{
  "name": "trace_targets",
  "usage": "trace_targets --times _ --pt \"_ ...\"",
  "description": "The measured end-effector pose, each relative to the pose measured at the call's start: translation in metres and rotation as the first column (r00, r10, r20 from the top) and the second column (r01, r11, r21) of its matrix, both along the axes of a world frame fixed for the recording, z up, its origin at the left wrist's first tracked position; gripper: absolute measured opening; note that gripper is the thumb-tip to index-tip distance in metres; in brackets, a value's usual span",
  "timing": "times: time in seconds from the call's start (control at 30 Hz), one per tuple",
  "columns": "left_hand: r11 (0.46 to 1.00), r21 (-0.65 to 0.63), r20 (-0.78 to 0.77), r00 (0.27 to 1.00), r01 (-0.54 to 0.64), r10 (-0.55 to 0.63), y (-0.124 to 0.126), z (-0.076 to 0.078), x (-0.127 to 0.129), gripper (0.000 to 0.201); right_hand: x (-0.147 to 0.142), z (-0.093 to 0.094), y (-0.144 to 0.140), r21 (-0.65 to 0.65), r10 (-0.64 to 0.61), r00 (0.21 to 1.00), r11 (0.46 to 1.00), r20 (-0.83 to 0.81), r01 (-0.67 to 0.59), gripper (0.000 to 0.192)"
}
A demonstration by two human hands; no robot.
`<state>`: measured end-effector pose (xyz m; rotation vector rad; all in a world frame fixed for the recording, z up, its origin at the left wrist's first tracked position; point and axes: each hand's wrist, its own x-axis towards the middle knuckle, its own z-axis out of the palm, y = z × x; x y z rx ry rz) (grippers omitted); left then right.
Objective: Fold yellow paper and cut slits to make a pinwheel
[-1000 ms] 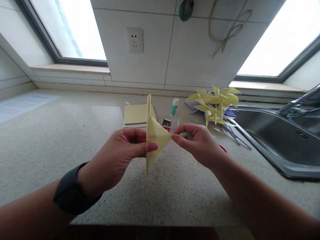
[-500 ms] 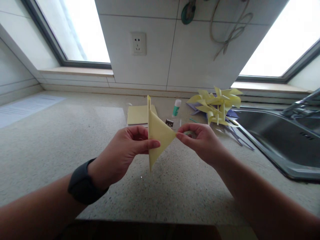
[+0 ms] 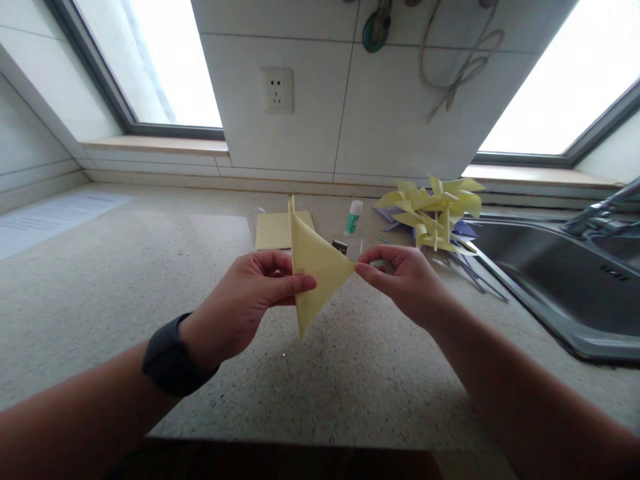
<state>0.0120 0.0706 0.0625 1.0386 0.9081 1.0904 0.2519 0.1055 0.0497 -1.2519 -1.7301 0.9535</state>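
holding a yellow sheet (image 3: 325,270) up over the counter (image 3: 320,393): l. hand (image 3: 253,287) pinches its straight edge, r. hand (image 3: 400,283) pinches the pointed corner. prob. part-folded, not yet pinwheel-shaped. several yellow pinwheels (image 3: 435,217), done-looking, lie piled nr sink (image 3: 540,273); paper stack (image 3: 273,230) & glue stick (image 3: 354,218) sit behind, untouched, so more paper looks left.

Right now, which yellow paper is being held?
The folded sheet, pinched by left hand and right hand; the yellow stack and yellow pinwheels lie beyond it.
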Motion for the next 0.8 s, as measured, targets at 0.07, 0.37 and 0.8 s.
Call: trace_targets --times 0.07,0.37,0.8 --pt "1.0 -0.006 0.007 1.0 0.007 -0.007 0.0 0.001 0.0 0.018 0.001 0.0 0.001 0.002 -0.01 1.0 1.0 -0.004 0.01 0.026" --pt "0.999 0.043 0.028 1.0 0.009 -0.01 0.003 0.002 -0.002 0.02 0.005 -0.001 0.007 0.005 -0.02 1.0 1.0 -0.006 0.02 0.027" --pt "0.978 0.206 -0.09 0.996 0.033 -0.015 0.004 0.01 -0.01 0.012 0.015 -0.011 0.022 0.321 -0.003 1.0 0.947 0.01 -0.001 0.016"
